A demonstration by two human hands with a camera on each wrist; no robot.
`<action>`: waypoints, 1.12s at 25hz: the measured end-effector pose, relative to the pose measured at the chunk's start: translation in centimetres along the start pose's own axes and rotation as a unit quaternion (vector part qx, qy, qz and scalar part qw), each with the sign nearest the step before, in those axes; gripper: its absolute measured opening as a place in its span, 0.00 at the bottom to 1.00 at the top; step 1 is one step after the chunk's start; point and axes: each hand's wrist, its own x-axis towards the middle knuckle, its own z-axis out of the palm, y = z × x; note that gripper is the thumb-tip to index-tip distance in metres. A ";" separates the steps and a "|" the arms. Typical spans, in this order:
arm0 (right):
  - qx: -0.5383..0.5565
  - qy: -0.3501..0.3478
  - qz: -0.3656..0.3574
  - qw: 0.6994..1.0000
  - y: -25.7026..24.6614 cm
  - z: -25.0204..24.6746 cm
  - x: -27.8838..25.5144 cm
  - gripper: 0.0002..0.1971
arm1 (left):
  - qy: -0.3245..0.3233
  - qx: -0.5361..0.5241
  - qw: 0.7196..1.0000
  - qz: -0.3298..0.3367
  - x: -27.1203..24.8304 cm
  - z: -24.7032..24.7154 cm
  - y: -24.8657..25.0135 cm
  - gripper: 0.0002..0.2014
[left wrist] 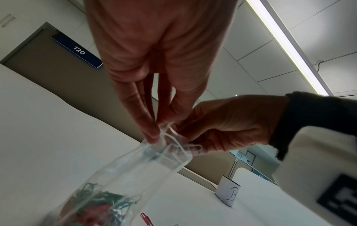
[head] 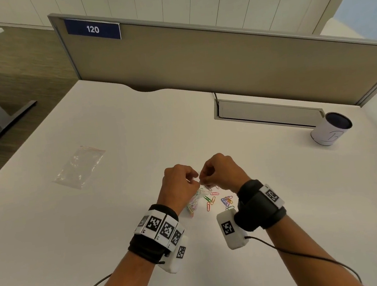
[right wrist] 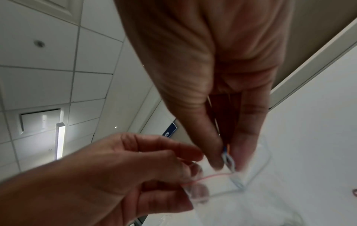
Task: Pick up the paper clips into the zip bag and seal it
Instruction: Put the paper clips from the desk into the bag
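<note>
My left hand pinches the rim of a clear zip bag and holds its mouth open above the table. Several coloured paper clips lie in the bag's bottom. At the bag's mouth, my right hand pinches a pale blue paper clip between thumb and finger. The clip's tip pokes out at the rim. More loose paper clips lie on the white table beneath my right wrist. The bag's red zip line runs between the two hands.
A second, empty zip bag lies flat at the left of the table. A white cup with a dark inside stands at the far right. A grey partition and a cable tray bound the back edge.
</note>
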 end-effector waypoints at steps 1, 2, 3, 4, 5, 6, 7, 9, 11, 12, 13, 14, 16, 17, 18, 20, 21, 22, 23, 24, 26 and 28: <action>0.016 0.006 0.006 1.000 -0.1 0.2 0.2 0.05 | 0.000 0.000 1.000 0.002 0.0 0.0 0.0 0.12; 0.031 0.011 0.013 0.999 -0.1 0.4 0.3 0.06 | 0.000 0.001 1.000 0.003 0.0 0.0 0.0 0.12; 0.040 0.014 0.015 0.999 -0.2 0.5 0.4 0.06 | 0.001 0.002 1.000 0.004 0.0 0.0 -0.1 0.12; 0.046 0.017 0.010 0.999 -0.3 0.6 0.3 0.06 | 0.003 0.002 1.000 0.004 0.0 -0.1 -0.2 0.12; 0.056 0.029 -0.004 0.998 -0.2 0.7 0.1 0.06 | 0.005 0.003 1.000 0.003 0.1 -0.1 -0.3 0.12; 0.071 0.057 -0.024 0.996 0.1 0.7 -0.1 0.05 | 0.009 0.002 1.000 0.001 0.1 -0.2 -0.3 0.11; 0.085 0.101 -0.044 0.990 0.6 0.6 -0.5 0.05 | 0.014 0.000 1.000 -0.001 0.2 -0.3 -0.4 0.11; 0.090 0.194 -0.050 0.976 3.1 0.2 -1.4 0.04 | 0.022 -0.007 1.000 -0.003 0.2 -0.6 -0.7 0.10; 0.028 0.166 0.013 0.986 7.0 0.9 -2.3 0.13 | 0.028 -0.012 1.000 -0.003 0.2 -1.0 -0.9 0.10; -0.012 0.107 0.060 0.992 8.9 1.7 -2.6 0.19 | 0.030 -0.012 0.999 -0.003 0.2 -1.2 -0.9 0.10; -0.047 0.054 0.096 0.993 10.5 2.8 -2.7 0.24 | 0.030 -0.012 0.999 -0.004 0.2 -1.3 -1.0 0.10; -0.069 0.031 0.111 0.991 11.7 3.9 -2.6 0.26 | 0.030 -0.013 0.999 -0.003 0.2 -1.3 -1.0 0.10; -0.078 0.046 0.092 0.992 12.3 5.3 -1.9 0.24 | 0.028 -0.013 1.000 -0.001 0.2 -1.2 -0.9 0.10; -0.078 0.055 0.074 0.993 12.0 5.5 -1.4 0.22 | 0.027 -0.012 1.000 0.001 0.1 -1.1 -0.8 0.10; -0.081 0.061 0.057 0.993 11.8 5.6 -1.0 0.22 | 0.026 -0.012 1.000 0.003 0.1 -1.0 -0.8 0.10; -0.098 0.065 0.023 0.993 11.9 5.4 -0.6 0.25 | 0.023 -0.011 1.000 0.007 0.0 -0.8 -0.7 0.10; -0.122 0.054 0.001 0.991 12.1 5.4 -0.6 0.26 | 0.024 -0.008 1.000 0.007 0.0 -0.9 -0.7 0.10; -0.156 0.041 -0.022 0.987 12.3 5.6 -0.7 0.26 | 0.026 -0.008 1.000 0.006 0.0 -0.9 -0.8 0.10; -0.186 0.034 -0.045 0.981 12.6 5.9 -0.9 0.24 | 0.028 -0.009 1.000 0.004 0.0 -0.9 -0.8 0.09; -0.196 0.038 -0.065 0.978 12.7 6.3 -1.0 0.21 | 0.030 -0.010 1.000 0.003 0.0 -0.9 -0.9 0.09; -0.186 0.063 -0.089 0.976 12.9 6.8 -1.3 0.14 | 0.027 -0.009 1.000 0.003 0.0 -0.7 -0.8 0.09; -0.186 0.084 -0.087 0.975 12.7 6.8 -1.5 0.10 | 0.025 -0.009 1.000 0.006 0.0 -0.6 -0.7 0.09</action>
